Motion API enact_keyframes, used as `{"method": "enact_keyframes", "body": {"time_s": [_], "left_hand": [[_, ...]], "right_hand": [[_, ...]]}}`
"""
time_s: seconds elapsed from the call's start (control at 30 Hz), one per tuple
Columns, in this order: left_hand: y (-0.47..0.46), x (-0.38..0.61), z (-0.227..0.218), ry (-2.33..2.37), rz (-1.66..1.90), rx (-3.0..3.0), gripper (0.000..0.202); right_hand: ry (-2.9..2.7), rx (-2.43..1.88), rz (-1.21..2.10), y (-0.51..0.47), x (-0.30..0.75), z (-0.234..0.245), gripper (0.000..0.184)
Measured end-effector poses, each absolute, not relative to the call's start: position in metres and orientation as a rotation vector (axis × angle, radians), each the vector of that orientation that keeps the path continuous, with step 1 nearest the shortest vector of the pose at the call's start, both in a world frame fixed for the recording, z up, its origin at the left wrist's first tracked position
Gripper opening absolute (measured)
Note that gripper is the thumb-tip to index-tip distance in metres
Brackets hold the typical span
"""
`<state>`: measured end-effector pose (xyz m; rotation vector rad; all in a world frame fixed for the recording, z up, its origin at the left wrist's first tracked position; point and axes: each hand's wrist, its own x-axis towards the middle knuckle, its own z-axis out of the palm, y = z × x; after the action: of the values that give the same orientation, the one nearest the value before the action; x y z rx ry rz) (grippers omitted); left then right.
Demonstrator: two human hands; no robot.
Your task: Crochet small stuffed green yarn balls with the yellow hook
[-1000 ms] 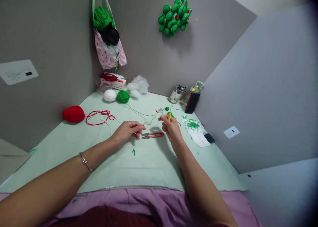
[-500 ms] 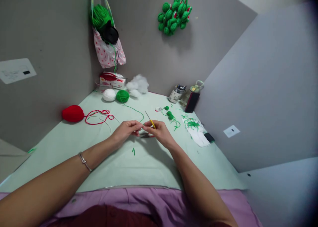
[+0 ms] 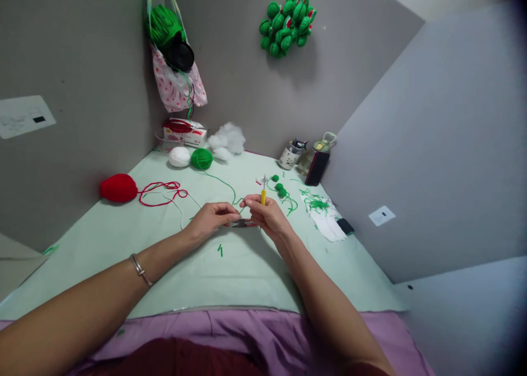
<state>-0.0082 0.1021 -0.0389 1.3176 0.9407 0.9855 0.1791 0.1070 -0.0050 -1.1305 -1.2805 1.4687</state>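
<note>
My left hand and my right hand meet at the middle of the pale green table. The right hand is closed round a yellow-handled crochet hook that points upward. The left hand's fingers pinch the end of the green yarn strand, which runs back to a green yarn ball. Red thread snips lie on the table right under both hands, mostly hidden by them.
A red yarn ball with loose red strand lies left, a white ball and stuffing at the back. Small green crochet pieces, yarn scraps on white paper, a jar and bottle stand right.
My right hand moved left from beside the snips to meet the left hand. The crochet hook then tilted from leaning left to pointing upright. The left hand stayed put.
</note>
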Motion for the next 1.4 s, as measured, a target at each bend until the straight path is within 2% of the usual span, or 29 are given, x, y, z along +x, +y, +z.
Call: {"method": "enact_keyframes", "body": {"time_s": [0.13, 0.37, 0.77, 0.97, 1.13, 1.33, 1.4], "left_hand": [[0.104, -0.01, -0.04, 0.94, 1.006, 1.33, 0.023], [0.102, -0.009, -0.038, 0.952, 1.082, 1.28, 0.024], [0.096, -0.007, -0.032, 0.754, 0.977, 0.984, 0.033], [0.095, -0.004, -0.039, 0.712, 0.908, 0.957, 0.042], [0.101, -0.006, -0.043, 0.775, 1.039, 0.947, 0.031], [0.105, -0.009, -0.044, 0.777, 1.131, 0.893, 0.033], [0.104, -0.008, -0.042, 0.756, 1.11, 0.887, 0.037]], "right_hand": [[-1.278, -1.118, 1.558, 0.106, 0.182, -0.003, 0.039], [-1.327, -1.177, 1.548, 0.105, 0.184, -0.006, 0.027], [-1.323, -1.161, 1.547, 0.107, 0.184, -0.007, 0.031], [-1.476, -1.12, 1.451, 0.099, 0.178, -0.004, 0.032], [-1.624, -1.15, 1.326, 0.097, 0.174, -0.008, 0.03], [-1.691, -1.303, 1.035, 0.106, 0.182, -0.023, 0.006], [-1.673, -1.324, 0.936, 0.108, 0.184, -0.023, 0.005]]}}
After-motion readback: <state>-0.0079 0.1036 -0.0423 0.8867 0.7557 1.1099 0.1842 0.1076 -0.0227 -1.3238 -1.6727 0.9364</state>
